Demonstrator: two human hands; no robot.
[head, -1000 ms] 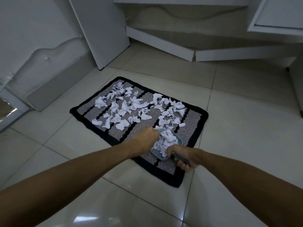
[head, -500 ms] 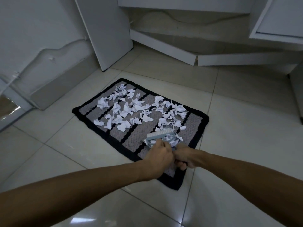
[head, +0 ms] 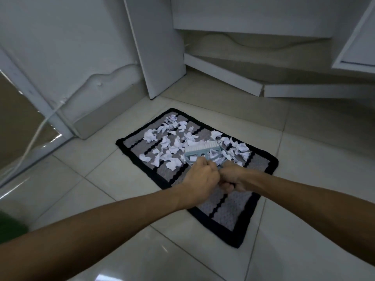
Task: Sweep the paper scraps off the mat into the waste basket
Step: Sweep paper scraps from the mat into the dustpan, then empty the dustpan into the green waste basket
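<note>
A grey mat with black stripes and a black border (head: 225, 211) lies on the tiled floor. White paper scraps (head: 168, 145) cover its far half. My left hand (head: 199, 176) is closed around the handle of a light blue brush (head: 199, 150) whose white bristles point away from me. My right hand (head: 233, 179) touches my left and grips the handle of a blue dustpan (head: 220, 158). The pan is mostly hidden behind the brush, with a few scraps showing in it. Both tools are held over the mat's middle.
White cabinet panels and an open door (head: 158, 47) stand behind the mat. A loose white plinth board (head: 221, 75) lies at the back. A white cable (head: 34, 136) runs down on the left. A blurred green object (head: 10, 226) sits at the left edge.
My left hand swept scraps into the pan, then drew back beside my right hand. Brush and pan now sit together, raised over the mat's middle. The view has shifted.
</note>
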